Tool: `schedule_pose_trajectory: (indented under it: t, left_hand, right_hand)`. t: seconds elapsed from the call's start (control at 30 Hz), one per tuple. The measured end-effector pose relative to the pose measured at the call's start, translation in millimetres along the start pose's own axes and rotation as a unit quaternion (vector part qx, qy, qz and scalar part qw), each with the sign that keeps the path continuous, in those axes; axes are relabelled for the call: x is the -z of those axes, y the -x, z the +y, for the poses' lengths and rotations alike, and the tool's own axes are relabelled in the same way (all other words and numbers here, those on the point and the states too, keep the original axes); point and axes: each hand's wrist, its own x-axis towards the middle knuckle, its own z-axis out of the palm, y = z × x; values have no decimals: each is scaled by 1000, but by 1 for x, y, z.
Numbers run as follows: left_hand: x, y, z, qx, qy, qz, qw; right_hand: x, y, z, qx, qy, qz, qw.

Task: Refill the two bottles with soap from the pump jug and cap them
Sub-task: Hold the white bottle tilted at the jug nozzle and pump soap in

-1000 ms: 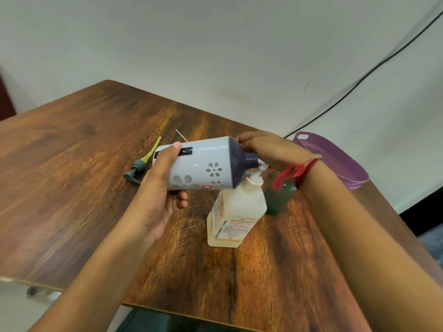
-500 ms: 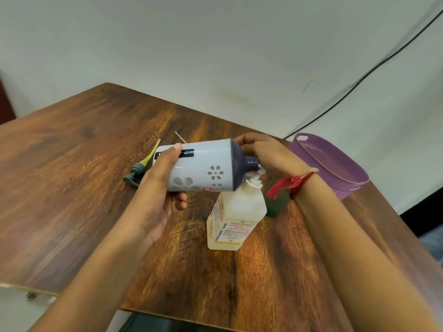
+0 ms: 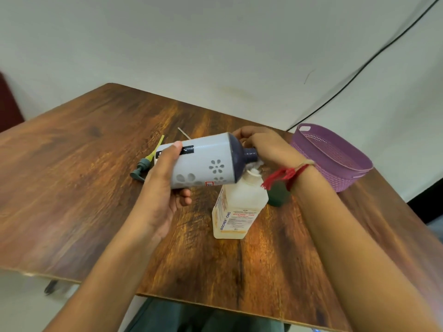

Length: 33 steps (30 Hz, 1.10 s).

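Note:
My left hand [image 3: 161,188] grips a white bottle with flower cut-outs and a dark blue neck [image 3: 206,161], held on its side above the table with its open mouth pointing right. Its mouth sits at the white pump head of the translucent soap jug [image 3: 237,209], which stands upright on the table. My right hand [image 3: 266,146] is curled over that pump head, hiding most of it. A dark green bottle [image 3: 278,194] stands behind the jug, partly hidden by my right wrist. A grey pump cap with a yellow tube [image 3: 146,162] lies on the table to the left.
A purple plastic basket [image 3: 335,161] stands at the table's right rear corner. The wooden table [image 3: 72,188] ends at a front edge close to my body. A black cable runs down the wall behind the basket.
The white bottle's neck has dipped slightly toward the pump head. My right hand stays over the pump. The camera has shifted a little.

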Motion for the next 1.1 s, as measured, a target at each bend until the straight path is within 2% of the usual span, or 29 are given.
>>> schedule_pose_trajectory:
  t: [0.07, 0.27, 0.4, 0.53, 0.67, 0.77, 0.87, 1.1]
  left_hand:
    - [0, 2, 0, 4, 1, 3, 1000]
    - [0, -1, 5, -9, -3, 0, 1000]
    - [-1, -1, 2, -2, -1, 4, 1000]
    - [-2, -2, -1, 9, 2, 10, 1000]
    - [-3, -6, 1, -1, 8, -1, 1000]
    - [-3, -9, 0, -10, 7, -10, 1000]
    - [0, -9, -1, -11, 2, -2, 1000]
    - [-1, -11, 5, -10, -2, -14, 1000]
  right_hand:
    - [-4, 0, 4, -8, -35, 12, 999]
    - [0, -7, 1, 25, 0, 7, 1000]
    - [-5, -4, 10, 45, -98, 26, 994]
    - [-3, -5, 7, 40, -47, 15, 998]
    - [8, -9, -4, 26, 43, -53, 997]
    - [7, -7, 1, 8, 1, -49, 999]
    - [-2, -2, 9, 30, -57, -37, 997]
    - [5, -4, 3, 36, -56, -46, 997]
